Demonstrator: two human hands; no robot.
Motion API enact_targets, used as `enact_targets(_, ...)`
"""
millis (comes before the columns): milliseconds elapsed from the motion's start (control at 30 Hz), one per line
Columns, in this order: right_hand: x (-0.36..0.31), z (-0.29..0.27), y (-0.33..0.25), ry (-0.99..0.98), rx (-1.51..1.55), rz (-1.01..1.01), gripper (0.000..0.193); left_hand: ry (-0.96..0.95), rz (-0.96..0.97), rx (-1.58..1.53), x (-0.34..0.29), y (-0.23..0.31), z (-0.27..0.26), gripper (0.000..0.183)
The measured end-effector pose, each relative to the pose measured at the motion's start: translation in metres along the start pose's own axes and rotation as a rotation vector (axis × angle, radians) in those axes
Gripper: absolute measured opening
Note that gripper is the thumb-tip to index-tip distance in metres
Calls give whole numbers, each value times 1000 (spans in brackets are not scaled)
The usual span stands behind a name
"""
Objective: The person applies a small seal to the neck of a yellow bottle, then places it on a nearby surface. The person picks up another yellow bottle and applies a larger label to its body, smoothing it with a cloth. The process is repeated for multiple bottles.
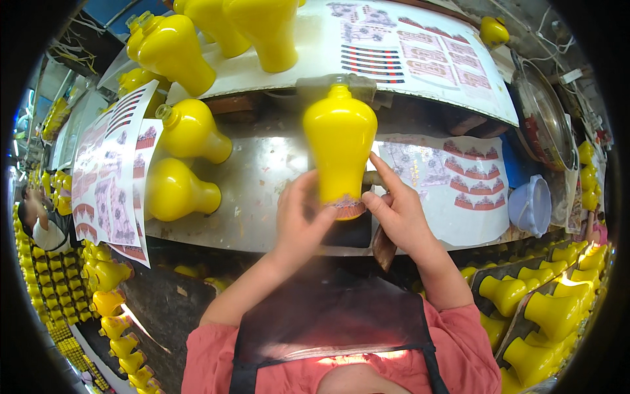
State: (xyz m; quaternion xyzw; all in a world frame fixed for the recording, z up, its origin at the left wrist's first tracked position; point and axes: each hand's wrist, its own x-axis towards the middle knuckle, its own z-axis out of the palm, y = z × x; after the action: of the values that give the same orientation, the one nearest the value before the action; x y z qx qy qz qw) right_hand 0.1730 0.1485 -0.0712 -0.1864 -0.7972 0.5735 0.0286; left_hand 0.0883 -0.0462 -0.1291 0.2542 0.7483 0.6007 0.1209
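Observation:
A glossy yellow vase-shaped bottle (340,131) stands roughly upright in front of me, its narrow neck pointing away. Around its base runs a reddish patterned decal strip (346,205). My left hand (300,213) curls round the lower left side, thumb at the decal. On the other side, my right hand (399,211) has its thumb against the decal and its index finger stretched up along the bottle. A brown wooden piece (383,249), perhaps a tool handle, shows beneath my right hand; whether I grip it is unclear.
Printed decal sheets (476,174) lie right of the bottle, with another stack (111,177) at left and more on the white board (315,39). Two yellow bottles (180,190) lie at left. A lilac bucket (530,205) stands at right. Many yellow bottles (558,312) fill racks nearby.

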Motion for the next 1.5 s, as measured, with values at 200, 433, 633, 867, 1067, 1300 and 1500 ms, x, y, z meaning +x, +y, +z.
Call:
enact_targets(200, -7, 8, -11, 70, -127, -58, 93, -25, -30, -83, -3, -3, -1, 63)
enact_targets(433, -2, 10, -10, 60, 43, 49, 94, -89, 5, 54, -1, 3, -6, 66)
enact_targets(633, -5, 10, -8, 58, 73, 48, 94, -95, -17, 13, 0, 4, -6, 63)
enact_targets(867, -6, 18, 1, 173, -173, -141, 92, -146, -62, -90, -1, -4, -6, 65)
enact_targets(1067, -3, 14, 7, 113, 12, -29, 90, -104, -100, -118, 1, -3, 0, 66)
enact_targets(1300, 3, 9, 21, 40, 203, 41, 78, -11, -98, -313, 0, -14, 4, 59)
enact_targets(1500, -1, 5, 25, -29, 161, -7, 74, 88, -51, -220, -2, -10, 0, 53)
